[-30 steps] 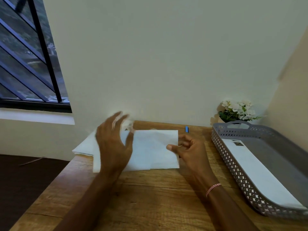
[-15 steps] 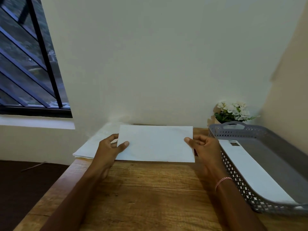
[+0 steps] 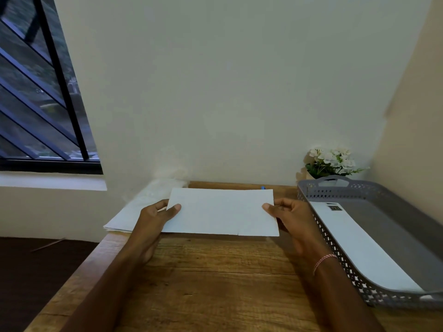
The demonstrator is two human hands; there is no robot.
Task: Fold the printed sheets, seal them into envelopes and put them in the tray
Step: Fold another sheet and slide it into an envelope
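Observation:
I hold a folded white sheet [image 3: 221,212] just above the wooden table [image 3: 211,279], its long edges running left to right. My left hand [image 3: 157,218] pinches its left edge, thumb on top. My right hand [image 3: 291,215] pinches its right edge the same way. A small nick shows in the sheet's near edge. Behind my left hand lies a stack of white sheets [image 3: 134,212], partly overhanging the table's far left corner. At the right stands a grey perforated tray [image 3: 335,257] with one white envelope [image 3: 354,243] lying flat inside.
A pot of white flowers [image 3: 332,162] stands behind the tray against the wall. A small blue object [image 3: 263,187] peeks over the sheet's far edge. The table's left edge drops to a dark floor. A barred window is at the far left.
One second ago the sheet lay on the table with my left hand raised over it. Both hands now grip its ends, and it is held flat and squared toward me.

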